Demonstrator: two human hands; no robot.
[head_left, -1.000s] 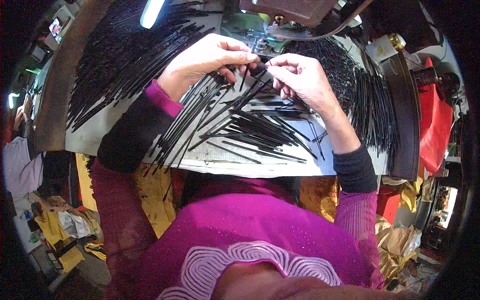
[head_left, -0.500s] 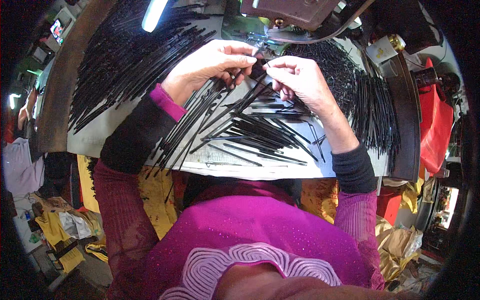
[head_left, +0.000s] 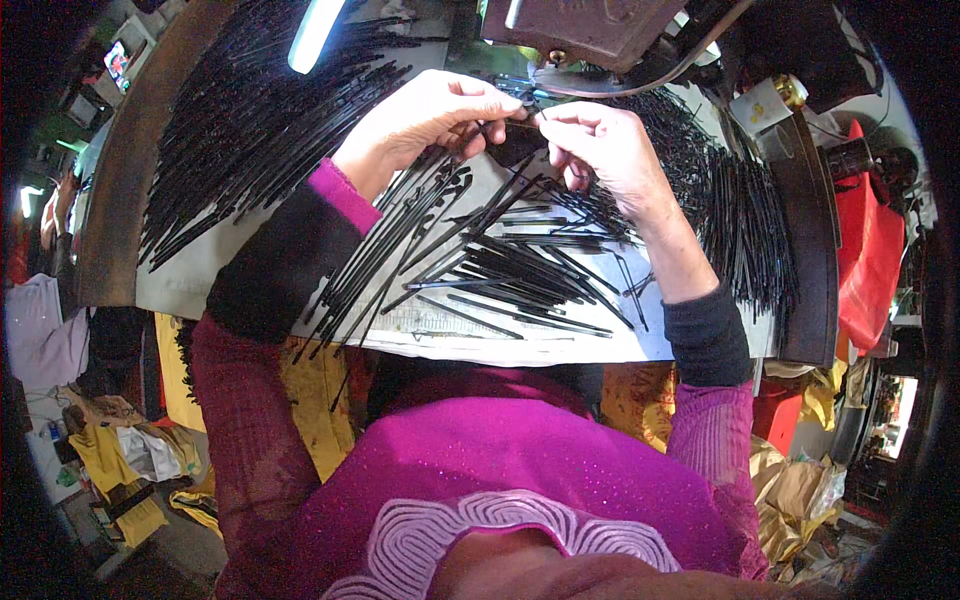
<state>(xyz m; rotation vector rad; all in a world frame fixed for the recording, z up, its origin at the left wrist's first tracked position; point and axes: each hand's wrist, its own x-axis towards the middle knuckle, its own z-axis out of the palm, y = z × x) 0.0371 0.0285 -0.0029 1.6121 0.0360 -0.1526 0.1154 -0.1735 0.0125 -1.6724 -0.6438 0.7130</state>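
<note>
My left hand [head_left: 420,118] and my right hand [head_left: 607,152] meet at the far middle of the table, just below a brown metal machine [head_left: 580,32]. Thumb and forefinger of each are pinched at a small dark piece [head_left: 532,106] between them; its exact form is too small to make out. Nearer to me, a fan of thin black strips [head_left: 385,250] lies slanted beneath my left wrist. Another loose heap of black strips [head_left: 520,270] spreads over the pale table sheet [head_left: 440,340] between my forearms.
A big pile of black strips [head_left: 260,120] covers the far left, and a bundle of upright-lying strips [head_left: 745,225] the right. Raised brown table edges [head_left: 110,230] flank both sides. A lit tube lamp [head_left: 314,38] hangs above, and a white-and-gold can [head_left: 768,103] stands at the right.
Both hands have shifted slightly up and away from me, their fingertips still together. The upper ends of the strips below my left hand now show more fully.
</note>
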